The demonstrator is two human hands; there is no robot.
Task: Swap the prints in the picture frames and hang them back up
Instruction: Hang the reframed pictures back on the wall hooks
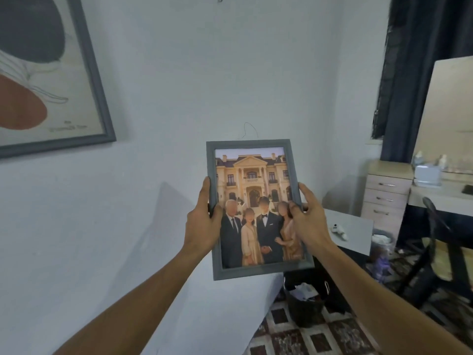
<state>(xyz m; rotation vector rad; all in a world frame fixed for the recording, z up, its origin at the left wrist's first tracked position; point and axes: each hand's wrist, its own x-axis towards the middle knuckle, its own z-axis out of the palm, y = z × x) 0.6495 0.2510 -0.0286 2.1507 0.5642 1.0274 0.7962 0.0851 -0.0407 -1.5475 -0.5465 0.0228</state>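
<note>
The small frame (257,190) with its family print (256,234) is off the wall, in mid-air at the centre of my view. It faces me, with its wire loop (249,129) at 12 o'clock. My left hand (202,221) has a closed grip on its 9 o'clock edge and my right hand (307,221) on its 3 o'clock edge, thumbs in front. The large frame (97,98) hangs at 10 o'clock. I cannot tell whether the prints are swapped; this frame is not yet hung.

You're holding the small frame (257,190) at centre, your left hand (202,224) on its left edge, your right hand (307,221) on its right edge. The big frame (51,73) is hanging upper left, and the drawers (384,198) are sitting at right.
</note>
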